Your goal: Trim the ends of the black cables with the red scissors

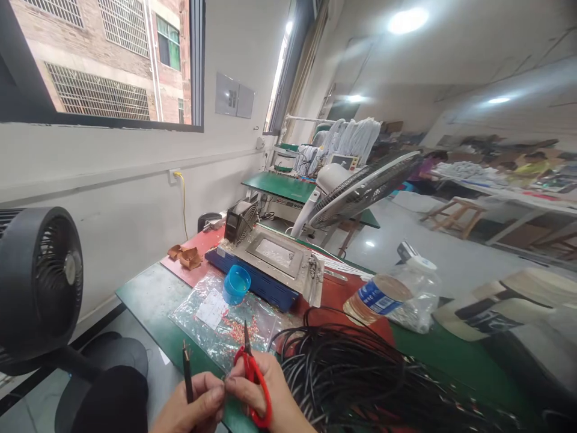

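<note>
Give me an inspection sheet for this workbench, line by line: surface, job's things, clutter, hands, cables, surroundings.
Surface: green bench mat with a red mat over part of it.
Job's things: black cable piece upright in the left hand; red-handled scissors in the right hand.
Clutter: clear bag of small parts, blue cup, plastic bottle, copper-coloured scraps, blue-based machine.
Hands: left hand and right hand close together at the bench edge.
Cables: large bundle of black cables; yellow cord on the wall.
Surroundings: black fan, white fan, window, further benches.
</note>
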The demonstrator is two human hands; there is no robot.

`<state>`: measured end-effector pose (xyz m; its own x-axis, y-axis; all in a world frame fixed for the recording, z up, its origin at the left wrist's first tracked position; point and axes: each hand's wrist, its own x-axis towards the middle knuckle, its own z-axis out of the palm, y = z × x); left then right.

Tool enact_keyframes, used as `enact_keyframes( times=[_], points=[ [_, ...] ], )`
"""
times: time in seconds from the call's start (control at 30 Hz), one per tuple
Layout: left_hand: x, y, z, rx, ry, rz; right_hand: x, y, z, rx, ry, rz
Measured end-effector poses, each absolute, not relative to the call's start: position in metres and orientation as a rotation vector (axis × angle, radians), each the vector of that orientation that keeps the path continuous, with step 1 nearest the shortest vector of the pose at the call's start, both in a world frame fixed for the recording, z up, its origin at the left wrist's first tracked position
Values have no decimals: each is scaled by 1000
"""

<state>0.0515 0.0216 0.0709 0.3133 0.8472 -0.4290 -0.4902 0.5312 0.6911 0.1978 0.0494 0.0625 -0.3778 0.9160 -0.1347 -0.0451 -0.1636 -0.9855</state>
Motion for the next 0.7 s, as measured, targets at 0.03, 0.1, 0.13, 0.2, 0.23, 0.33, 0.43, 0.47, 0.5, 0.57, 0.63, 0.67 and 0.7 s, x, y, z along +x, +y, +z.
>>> enact_keyframes(
  times=[0.03, 0.1, 0.13, 0.2, 0.23, 0.33, 0.43, 0.47, 0.5, 0.57, 0.63, 0.67, 0.7],
  points=[
    [54, 23, 70, 491, 889, 944, 200, 51, 62, -1105, -1341, 1614],
    [56, 28, 70, 494, 960, 1019, 204, 54, 63, -1181, -1394, 1532],
    [57, 31, 70, 491, 999, 1067, 207, 56, 64, -1195, -1481, 1469],
    [56, 36, 71, 479, 1063, 1152, 211, 58, 70, -1205, -1720, 1315],
    [55, 38, 71, 481, 1089, 1188, 213, 58, 73, -1216, -1839, 1238],
    [53, 42, 70, 535, 1169, 1241, 216, 56, 79, -1331, -2066, 1119],
    [53, 44, 65, 636, 1248, 1202, 215, 55, 77, -1391, -2164, 1075],
    [52, 44, 63, 677, 1276, 1185, 214, 55, 76, -1388, -2175, 1063],
    [52, 44, 61, 727, 1303, 1174, 214, 56, 74, -1380, -2178, 1053],
    [51, 46, 59, 828, 1356, 1169, 214, 58, 72, -1379, -2157, 1048],
    [50, 48, 61, 896, 1385, 1176, 216, 60, 71, -1378, -2121, 1083],
    [50, 49, 62, 911, 1391, 1183, 216, 61, 70, -1369, -2106, 1108],
    [50, 50, 64, 921, 1395, 1189, 217, 61, 70, -1354, -2093, 1135]
  ],
)
